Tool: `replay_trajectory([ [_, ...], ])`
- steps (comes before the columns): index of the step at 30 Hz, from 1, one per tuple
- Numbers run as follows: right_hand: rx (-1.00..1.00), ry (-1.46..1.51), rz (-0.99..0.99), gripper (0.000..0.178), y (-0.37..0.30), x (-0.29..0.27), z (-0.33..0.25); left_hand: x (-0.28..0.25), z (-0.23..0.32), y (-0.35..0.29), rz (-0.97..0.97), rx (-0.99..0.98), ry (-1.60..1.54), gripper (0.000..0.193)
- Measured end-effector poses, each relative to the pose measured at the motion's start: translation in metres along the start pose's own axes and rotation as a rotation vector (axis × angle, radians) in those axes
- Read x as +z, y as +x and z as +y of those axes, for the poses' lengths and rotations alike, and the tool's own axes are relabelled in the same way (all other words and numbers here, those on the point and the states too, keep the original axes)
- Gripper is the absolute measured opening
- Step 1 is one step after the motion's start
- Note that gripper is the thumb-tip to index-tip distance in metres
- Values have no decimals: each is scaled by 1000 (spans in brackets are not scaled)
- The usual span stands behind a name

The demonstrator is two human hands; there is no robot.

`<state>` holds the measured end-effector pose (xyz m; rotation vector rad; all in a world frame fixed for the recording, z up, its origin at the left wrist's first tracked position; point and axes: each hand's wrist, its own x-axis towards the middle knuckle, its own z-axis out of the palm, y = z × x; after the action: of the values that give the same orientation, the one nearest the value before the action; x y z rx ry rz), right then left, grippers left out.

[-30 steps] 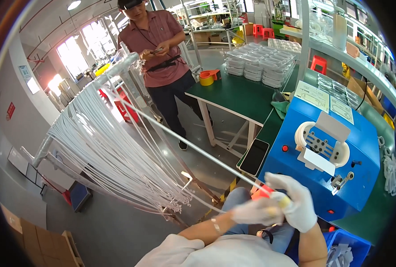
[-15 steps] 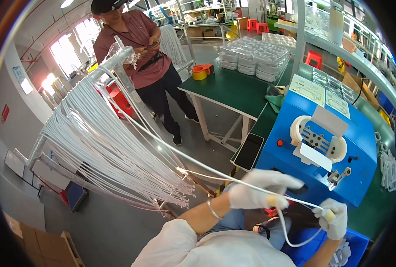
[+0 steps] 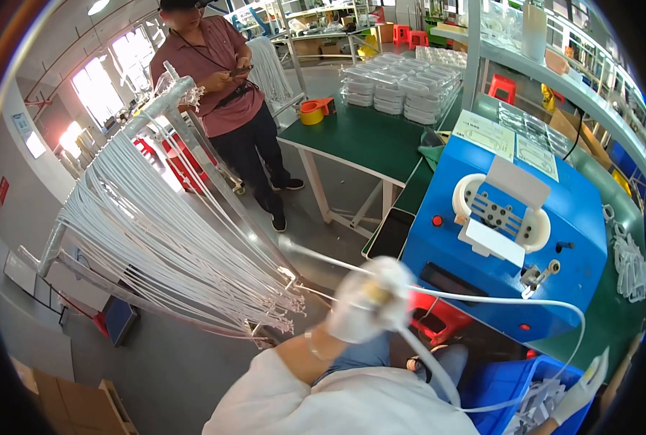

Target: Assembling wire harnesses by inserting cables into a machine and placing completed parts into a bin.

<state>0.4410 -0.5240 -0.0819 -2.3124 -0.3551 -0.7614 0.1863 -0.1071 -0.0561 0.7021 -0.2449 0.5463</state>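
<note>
A white glove covers my left hand (image 3: 372, 301), which is blurred and closed around a long white cable (image 3: 497, 297). From that hand the cable runs right across the front of a blue machine (image 3: 508, 210), bends downward and loops back beneath. My right hand (image 3: 584, 391), also gloved, is low at the right with its fingers stretched out. Beside it is a blue bin (image 3: 475, 395) with white pieces inside. A thick bundle of white cables (image 3: 163, 225) hangs on a metal rack (image 3: 54, 243) to my left.
Stacked clear plastic trays (image 3: 399, 83) and a yellow-orange tape dispenser (image 3: 313, 111) are on the green table (image 3: 352, 141). A black phone (image 3: 392, 233) lies left of the machine. Beyond the rack stands a person (image 3: 225, 101). A red stool (image 3: 439, 317) is below the machine.
My left hand has moved left, drawing along the cable. The right hand has let go of it, dropped toward the blue bin and spread its fingers. The view has shifted slightly.
</note>
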Motion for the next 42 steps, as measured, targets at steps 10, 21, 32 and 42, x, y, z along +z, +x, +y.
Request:
replay_trajectory([
  [10, -3, 590, -664, 48, 1, 10, -153, 65, -47, 50, -11, -19, 170, 40],
  [21, 12, 379, -481, 14, 10, 30, -128, -10, 22, 77, 393, -22, 595, 17],
  [32, -69, 368, -323, 15, 14, 25, -103, 2, 9, 105, 387, -19, 750, 13],
  [42, -86, 251, -191, 11, 68, 6, -83, -11, -13, 104, 342, 295, 1115, 13],
])
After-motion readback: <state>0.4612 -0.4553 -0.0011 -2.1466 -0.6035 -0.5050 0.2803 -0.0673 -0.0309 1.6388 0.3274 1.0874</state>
